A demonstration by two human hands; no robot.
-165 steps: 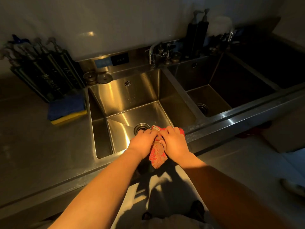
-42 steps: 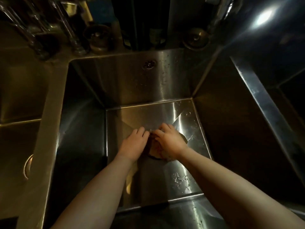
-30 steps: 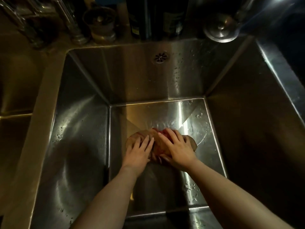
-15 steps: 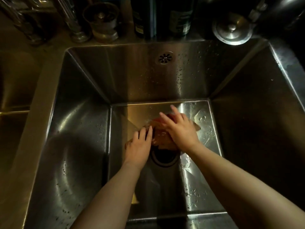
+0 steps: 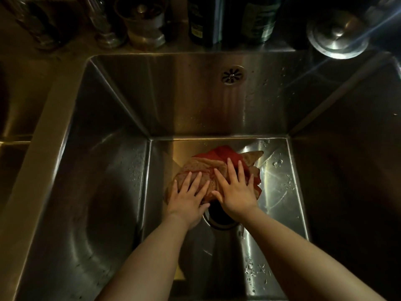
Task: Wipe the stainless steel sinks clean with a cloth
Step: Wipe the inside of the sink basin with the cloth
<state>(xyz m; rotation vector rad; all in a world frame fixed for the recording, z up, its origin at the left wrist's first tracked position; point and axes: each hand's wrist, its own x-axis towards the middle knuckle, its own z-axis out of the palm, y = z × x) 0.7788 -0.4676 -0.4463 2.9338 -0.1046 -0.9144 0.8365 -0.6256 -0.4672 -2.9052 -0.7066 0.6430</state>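
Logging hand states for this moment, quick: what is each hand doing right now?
Left hand: open, fingers spread, pressed flat on the crumpled red and tan cloth.
Right hand: open, fingers spread, flat on the same cloth; no grip.

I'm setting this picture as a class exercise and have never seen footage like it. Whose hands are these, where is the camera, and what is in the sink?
There is no machine: a person works bare-handed, and the camera sits on their head, looking down. Both arms reach into a steel sink. The left hand and right hand press flat, fingers spread, on a crumpled red cloth lying on the sink floor. Just behind the hands is the dark drain. Water droplets dot the floor. Bottles stand on the ledge behind.
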